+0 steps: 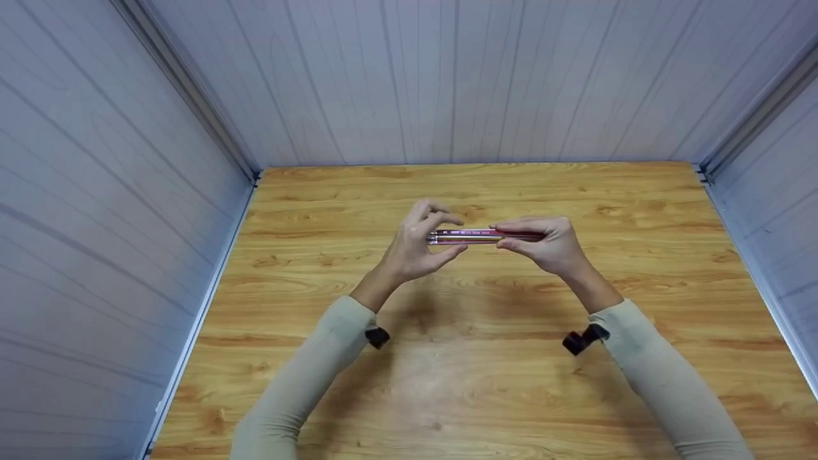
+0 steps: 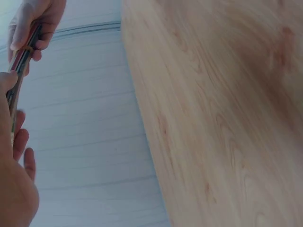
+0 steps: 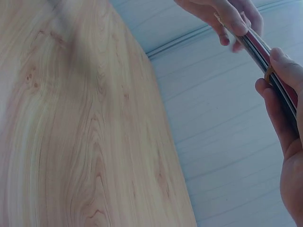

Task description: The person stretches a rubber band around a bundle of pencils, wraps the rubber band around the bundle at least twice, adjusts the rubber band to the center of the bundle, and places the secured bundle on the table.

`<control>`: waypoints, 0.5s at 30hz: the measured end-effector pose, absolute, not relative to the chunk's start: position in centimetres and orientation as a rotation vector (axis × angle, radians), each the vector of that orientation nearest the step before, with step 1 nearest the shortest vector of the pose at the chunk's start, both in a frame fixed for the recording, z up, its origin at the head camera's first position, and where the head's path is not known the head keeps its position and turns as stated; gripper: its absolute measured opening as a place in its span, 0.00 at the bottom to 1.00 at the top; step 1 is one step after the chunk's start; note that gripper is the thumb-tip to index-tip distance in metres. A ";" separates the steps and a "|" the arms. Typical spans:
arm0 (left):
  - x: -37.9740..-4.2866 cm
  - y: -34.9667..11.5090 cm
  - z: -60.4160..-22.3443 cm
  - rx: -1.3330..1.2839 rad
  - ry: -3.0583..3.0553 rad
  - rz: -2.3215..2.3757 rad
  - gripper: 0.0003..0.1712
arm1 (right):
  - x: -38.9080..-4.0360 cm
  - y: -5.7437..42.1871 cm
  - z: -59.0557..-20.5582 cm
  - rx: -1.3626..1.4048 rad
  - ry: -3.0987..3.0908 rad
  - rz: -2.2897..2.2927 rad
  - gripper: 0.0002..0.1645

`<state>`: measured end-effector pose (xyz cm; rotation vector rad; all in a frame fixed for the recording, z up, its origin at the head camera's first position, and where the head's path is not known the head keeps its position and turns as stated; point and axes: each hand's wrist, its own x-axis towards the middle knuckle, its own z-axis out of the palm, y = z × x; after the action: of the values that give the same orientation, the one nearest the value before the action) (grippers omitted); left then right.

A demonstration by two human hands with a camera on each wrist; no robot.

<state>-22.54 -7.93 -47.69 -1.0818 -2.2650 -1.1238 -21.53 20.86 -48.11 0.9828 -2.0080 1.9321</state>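
A bundle of slim pencils (image 1: 473,237), some pink or red and some dark, is held level above the table between both hands. My right hand (image 1: 555,248) grips its right end, thumb on one side and fingers on the other. Around the bundle, close to the right fingertips, runs a yellowish rubber band (image 3: 269,73). At the other end, my left hand (image 1: 412,246) holds the pencils between thumb and fingers, its thumb lying along them in the right wrist view. The palms hide both ends of the bundle in part.
Below the hands lies a wood-grain tabletop (image 1: 447,383). Pale panelled walls stand at the back (image 1: 422,83), the left (image 1: 96,223) and the right (image 1: 767,191). Small black devices are worn at both cuffs.
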 end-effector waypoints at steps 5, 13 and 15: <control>-22.5 -7.5 -47.7 -1.061 -2.256 -1.408 0.18 | -21.5 20.8 -48.2 0.957 -2.008 1.918 0.14; -22.2 -6.5 -47.4 -1.096 -2.228 -1.500 0.11 | -21.4 21.2 -48.4 1.008 -2.043 1.849 0.19; -22.2 -6.6 -47.3 -1.079 -2.223 -1.528 0.11 | -21.3 21.5 -48.2 1.016 -2.066 1.836 0.21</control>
<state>-22.20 -6.60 -47.33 -1.0794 -2.2234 -1.5279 -21.30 21.45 -48.23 1.0161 -2.0663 1.8361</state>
